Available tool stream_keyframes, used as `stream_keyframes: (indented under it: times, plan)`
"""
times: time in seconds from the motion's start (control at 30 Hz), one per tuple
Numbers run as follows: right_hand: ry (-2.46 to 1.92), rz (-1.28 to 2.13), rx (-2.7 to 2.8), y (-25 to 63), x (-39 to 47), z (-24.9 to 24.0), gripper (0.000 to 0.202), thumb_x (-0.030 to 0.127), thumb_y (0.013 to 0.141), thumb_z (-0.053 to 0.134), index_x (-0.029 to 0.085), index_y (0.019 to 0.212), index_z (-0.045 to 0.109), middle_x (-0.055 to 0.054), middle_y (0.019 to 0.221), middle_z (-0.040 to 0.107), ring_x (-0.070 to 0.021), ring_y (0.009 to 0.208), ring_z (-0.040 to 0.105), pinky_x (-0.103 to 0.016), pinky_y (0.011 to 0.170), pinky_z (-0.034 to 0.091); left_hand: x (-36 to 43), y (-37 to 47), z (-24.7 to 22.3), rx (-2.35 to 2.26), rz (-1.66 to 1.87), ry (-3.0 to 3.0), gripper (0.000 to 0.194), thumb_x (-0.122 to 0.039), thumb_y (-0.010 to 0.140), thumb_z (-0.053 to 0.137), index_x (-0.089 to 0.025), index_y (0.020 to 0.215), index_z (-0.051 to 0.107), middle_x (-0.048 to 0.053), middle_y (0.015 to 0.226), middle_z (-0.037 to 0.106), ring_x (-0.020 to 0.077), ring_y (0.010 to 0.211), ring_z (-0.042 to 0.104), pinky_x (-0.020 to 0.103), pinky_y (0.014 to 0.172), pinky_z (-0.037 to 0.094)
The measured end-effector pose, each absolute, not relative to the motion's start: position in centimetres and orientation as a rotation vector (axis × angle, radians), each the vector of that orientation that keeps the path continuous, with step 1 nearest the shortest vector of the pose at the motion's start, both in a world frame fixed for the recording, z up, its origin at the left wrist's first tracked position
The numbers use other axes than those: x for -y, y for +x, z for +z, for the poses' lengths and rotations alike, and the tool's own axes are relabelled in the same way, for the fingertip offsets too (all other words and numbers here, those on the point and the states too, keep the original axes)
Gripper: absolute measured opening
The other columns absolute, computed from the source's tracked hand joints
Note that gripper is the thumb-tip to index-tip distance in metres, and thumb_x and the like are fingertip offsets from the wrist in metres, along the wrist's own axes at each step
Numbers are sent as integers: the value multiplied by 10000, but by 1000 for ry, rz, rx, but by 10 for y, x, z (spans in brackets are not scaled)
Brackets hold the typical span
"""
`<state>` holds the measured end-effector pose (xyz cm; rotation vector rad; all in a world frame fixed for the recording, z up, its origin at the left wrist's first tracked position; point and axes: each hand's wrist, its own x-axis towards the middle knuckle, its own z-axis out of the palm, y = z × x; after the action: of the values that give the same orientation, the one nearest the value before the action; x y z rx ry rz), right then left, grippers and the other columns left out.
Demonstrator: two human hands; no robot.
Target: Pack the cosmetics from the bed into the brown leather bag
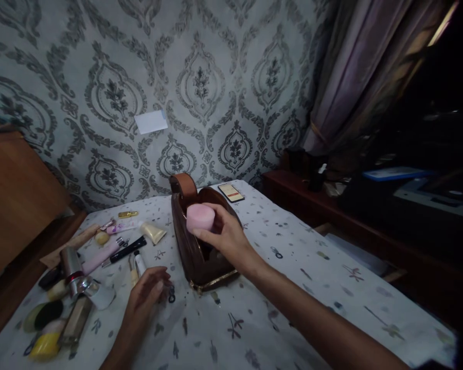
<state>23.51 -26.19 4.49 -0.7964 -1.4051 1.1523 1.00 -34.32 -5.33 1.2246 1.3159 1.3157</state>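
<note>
The right hand (pixel 228 234) grips a round pink jar (pixel 199 218) between thumb and fingers. The jar is positioned above the opening of a brown bag (pixel 182 252), which stands unzipped on the patterned tablecloth (pixel 293 293); the bag's strap (pixel 184 186) is at its far end. The left hand (pixel 148 293) is loosely open, fingers slightly bent, to the left of the bag and just beside a slim white tube (pixel 140 262). A cream tube (pixel 153 233) and a black tube (pixel 127 251) lie farther back. Bottles, including a silver-topped white bottle (pixel 98 294), are grouped at left. A phone (pixel 231 192) lies beyond the bag, screen lit.
</note>
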Motion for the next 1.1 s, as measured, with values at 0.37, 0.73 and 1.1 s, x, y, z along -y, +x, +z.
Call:
stream_keyframes:
  times: [0.37,0.73,1.1]
  plan:
    - [-1267,922,1495,224,201,45,512,265,641,774,178,1095,552,-37,1051,655,-180,969,621,-282,822,489,342,24,-59,-1334,1318,1146,499,-617,729,712,-191,987,695,71,876,671,207,793,623,255,578,472]
    - [-1809,909,1559,209,166,33,368,202,583,824,132,906,663,-78,894,708,-247,862,662,-259,629,465,342,22,-56,-1301,1235,1200,510,-628,731,701,-178,971,694,76,842,677,211,772,610,260,584,461]
    - [-1789,837,1675,209,158,16,420,6,403,794,170,767,663,-52,736,707,-305,829,699,-284,600,516,348,29,-48,-1329,1251,1222,500,-632,743,689,-181,959,695,78,836,685,208,763,619,262,588,461]
